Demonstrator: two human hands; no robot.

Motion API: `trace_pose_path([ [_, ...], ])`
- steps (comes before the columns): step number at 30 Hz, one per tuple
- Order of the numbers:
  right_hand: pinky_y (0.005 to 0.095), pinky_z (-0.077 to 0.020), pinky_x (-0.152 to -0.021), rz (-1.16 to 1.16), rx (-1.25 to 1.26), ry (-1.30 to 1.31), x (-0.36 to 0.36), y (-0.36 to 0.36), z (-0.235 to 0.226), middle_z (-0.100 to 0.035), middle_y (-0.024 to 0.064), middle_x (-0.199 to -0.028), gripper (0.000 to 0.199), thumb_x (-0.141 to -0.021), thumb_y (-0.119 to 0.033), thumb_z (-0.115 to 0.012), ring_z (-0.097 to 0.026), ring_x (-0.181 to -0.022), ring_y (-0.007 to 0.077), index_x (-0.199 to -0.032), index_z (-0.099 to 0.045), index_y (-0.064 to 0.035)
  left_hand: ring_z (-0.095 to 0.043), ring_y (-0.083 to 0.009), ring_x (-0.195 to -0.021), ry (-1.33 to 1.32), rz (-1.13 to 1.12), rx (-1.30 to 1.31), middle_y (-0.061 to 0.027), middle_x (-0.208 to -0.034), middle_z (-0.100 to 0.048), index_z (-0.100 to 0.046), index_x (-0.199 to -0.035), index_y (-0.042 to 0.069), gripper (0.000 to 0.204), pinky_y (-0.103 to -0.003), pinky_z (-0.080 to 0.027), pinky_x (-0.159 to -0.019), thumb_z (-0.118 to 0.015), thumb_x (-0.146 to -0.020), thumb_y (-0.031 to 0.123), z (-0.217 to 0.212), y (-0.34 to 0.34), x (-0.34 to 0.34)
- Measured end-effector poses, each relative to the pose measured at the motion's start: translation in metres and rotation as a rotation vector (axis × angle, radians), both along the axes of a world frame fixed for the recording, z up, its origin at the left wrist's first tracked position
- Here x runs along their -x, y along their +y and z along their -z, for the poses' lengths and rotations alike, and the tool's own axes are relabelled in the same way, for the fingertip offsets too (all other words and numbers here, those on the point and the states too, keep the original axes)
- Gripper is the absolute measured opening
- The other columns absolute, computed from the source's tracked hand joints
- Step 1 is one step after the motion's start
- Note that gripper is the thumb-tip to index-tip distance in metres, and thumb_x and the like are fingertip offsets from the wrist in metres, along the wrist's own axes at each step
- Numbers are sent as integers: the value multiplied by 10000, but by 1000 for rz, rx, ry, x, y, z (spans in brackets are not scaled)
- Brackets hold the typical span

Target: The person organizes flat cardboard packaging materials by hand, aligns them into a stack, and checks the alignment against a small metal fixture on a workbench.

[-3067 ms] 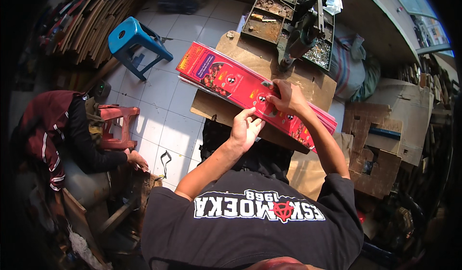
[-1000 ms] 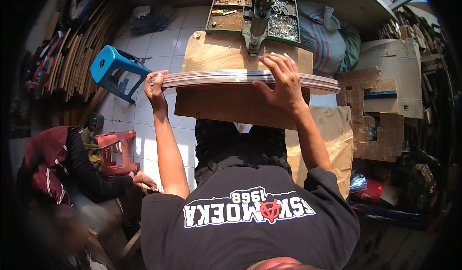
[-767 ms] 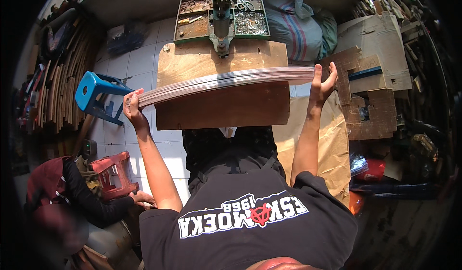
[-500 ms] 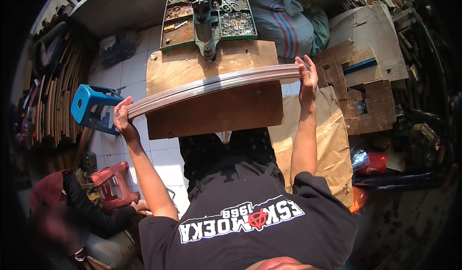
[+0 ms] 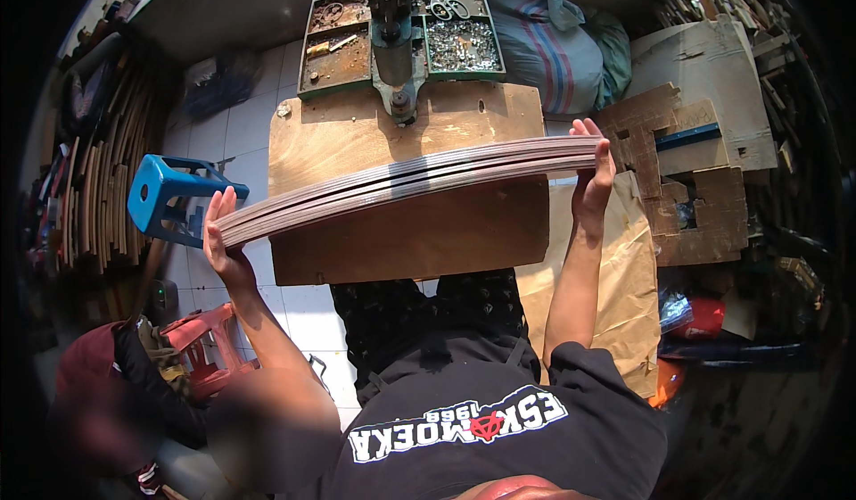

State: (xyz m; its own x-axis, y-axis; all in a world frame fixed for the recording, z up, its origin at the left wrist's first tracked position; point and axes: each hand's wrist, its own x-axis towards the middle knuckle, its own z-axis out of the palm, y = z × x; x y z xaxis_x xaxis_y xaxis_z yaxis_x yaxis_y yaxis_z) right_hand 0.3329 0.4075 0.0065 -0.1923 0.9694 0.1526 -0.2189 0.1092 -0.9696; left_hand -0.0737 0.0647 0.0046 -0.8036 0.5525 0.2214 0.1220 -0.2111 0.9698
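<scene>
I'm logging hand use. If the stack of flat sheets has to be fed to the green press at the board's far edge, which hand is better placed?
Probably the right hand: it grips the stack end nearer the green press; the left hand holds the far end.

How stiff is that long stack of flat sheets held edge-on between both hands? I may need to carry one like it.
Probably flexible: the stack of sheets seems bowed between the left hand and right hand. Its many thin layers could slide apart, so pressing both ends seems wise.
</scene>
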Motion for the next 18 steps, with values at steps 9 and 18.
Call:
trace_pose_path([
  [9, 398, -358, -1075, -34, 38, -15, -1, 3, 2, -543, 222, -1323, 666, -974, -470, -506, -488, -1256, 276, -1349, -440, 77, -367, -375, -1383, 28, 85, -54, -288, -1430, -427, -353, -1415, -68, 728, -483, -270, -1146, -536, -932, 445, -1, 0, 0],
  [18, 427, -367, -1086, -22, -10, -2, -3, 15, 15, -545, 240, -1318, 534, -962, -337, -542, -516, -1252, 322, -1305, -489, 68, -463, -363, -1314, 35, -139, -10, -267, -1344, -522, -398, -1400, -34, 726, -469, -322, -1119, -590, -914, 470, 2, 2, -9],
])
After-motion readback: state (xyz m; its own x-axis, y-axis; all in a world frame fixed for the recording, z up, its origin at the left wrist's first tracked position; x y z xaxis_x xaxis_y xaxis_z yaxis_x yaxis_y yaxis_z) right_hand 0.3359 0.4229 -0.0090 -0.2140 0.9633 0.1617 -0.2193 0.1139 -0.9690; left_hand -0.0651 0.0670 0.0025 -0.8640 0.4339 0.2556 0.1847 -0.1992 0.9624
